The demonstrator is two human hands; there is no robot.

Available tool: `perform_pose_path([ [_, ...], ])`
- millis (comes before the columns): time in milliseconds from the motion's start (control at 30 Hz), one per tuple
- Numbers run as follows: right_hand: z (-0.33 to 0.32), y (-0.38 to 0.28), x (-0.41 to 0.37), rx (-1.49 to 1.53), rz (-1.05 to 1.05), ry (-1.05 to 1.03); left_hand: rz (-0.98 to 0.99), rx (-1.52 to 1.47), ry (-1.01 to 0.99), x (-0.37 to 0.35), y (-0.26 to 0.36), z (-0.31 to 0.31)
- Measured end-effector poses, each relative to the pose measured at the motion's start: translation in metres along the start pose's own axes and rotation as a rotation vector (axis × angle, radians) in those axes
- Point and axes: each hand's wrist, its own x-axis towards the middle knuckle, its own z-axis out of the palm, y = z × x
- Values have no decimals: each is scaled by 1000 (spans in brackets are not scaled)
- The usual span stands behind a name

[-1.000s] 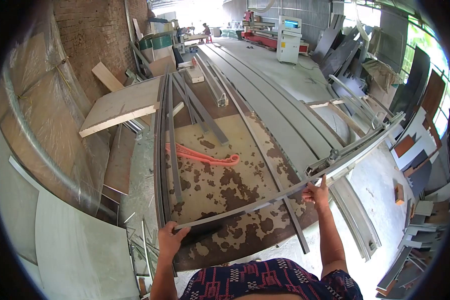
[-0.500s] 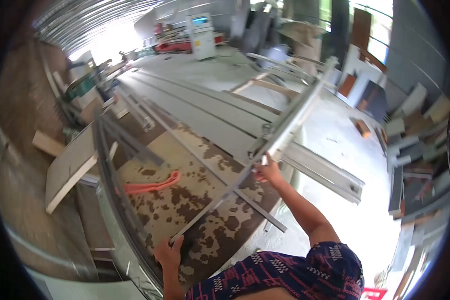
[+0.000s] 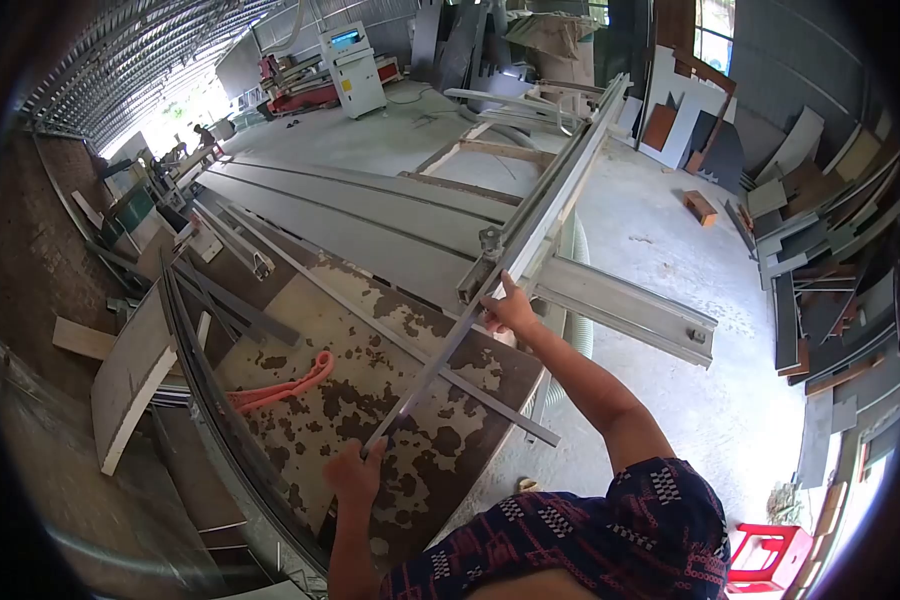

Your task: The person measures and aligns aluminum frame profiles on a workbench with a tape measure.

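My left hand (image 3: 355, 470) is closed on the near end of a long, narrow grey strip (image 3: 425, 385). Farther up the same strip, my right hand (image 3: 510, 308) grips it beside a long metal rail (image 3: 560, 200), its index finger extended along the edge. A second grey strip (image 3: 495, 405) passes crosswise beneath the held one. Both lie over a worn tabletop (image 3: 360, 380) with patchy, peeling paint. A small metal clamp-like fitting (image 3: 490, 240) sits on the rail just beyond my right hand.
A coral-pink curved piece (image 3: 285, 385) lies on the tabletop. A metal beam (image 3: 630, 310) juts out at right. Grey panels (image 3: 370, 225) extend beyond. Leaning boards (image 3: 810, 300) line the right wall, and a red stool (image 3: 770, 555) stands low right. A control cabinet (image 3: 355, 80) is at the back.
The view has turned and steadied, so surroundings appear shifted left and up. My left hand now shows nearer the crossing strip. Both hands keep their hold on the grey strip.
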Motion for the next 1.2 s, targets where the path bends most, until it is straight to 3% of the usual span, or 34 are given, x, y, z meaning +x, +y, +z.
perform_pose_path([
  [1200,-62,-2,62,52,73,-15,138,-12,-52,110,104,106],
])
